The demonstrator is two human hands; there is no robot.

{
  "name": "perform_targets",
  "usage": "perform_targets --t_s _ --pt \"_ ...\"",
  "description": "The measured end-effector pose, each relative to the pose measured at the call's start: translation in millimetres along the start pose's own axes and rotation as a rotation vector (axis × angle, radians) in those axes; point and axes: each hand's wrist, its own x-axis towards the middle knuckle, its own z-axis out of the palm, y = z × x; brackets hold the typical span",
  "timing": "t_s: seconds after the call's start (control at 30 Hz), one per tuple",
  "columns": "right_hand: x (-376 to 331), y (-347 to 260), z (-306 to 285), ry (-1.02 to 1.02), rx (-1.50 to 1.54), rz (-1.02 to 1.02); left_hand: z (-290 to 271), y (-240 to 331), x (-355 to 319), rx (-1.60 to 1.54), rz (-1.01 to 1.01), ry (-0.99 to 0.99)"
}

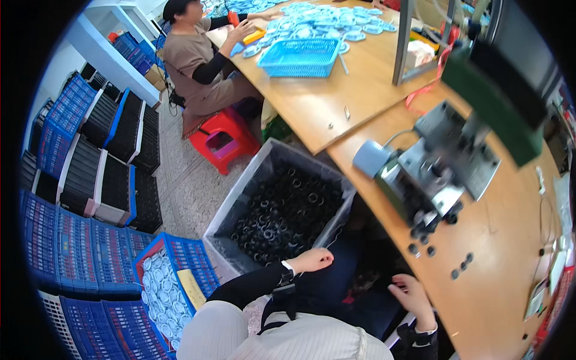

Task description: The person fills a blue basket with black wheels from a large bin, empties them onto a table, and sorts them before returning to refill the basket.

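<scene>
My left hand (312, 260), its fingers curled closed, hovers by the near right rim of a large grey bin (217, 240). Whatever it holds, if anything, is hidden. Inside the bin lies a heap of small black rings (282, 222). Close to the front edge of the wooden table (498, 258), my right hand (414, 295) is open, thumb and fingers apart, and nothing shows in it. Ahead of it stands a green and metal bench machine (441, 168). Several small black round pieces (431, 251) lie at the machine's base and on the tabletop.
A blue crate of light-blue ring-shaped parts (162, 294) sits at my left, beside stacked blue crates (90, 246). Across the table a person (198, 66) works near a red stool (225, 141), a light-blue basket (300, 57) and a pile of light-blue parts (324, 21).
</scene>
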Motion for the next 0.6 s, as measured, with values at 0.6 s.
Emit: perform_targets --t_s 0.6 --pt "97 76 -34 0.461 -0.016 -0.329 -99 28 217 -0.146 0.599 0.529"
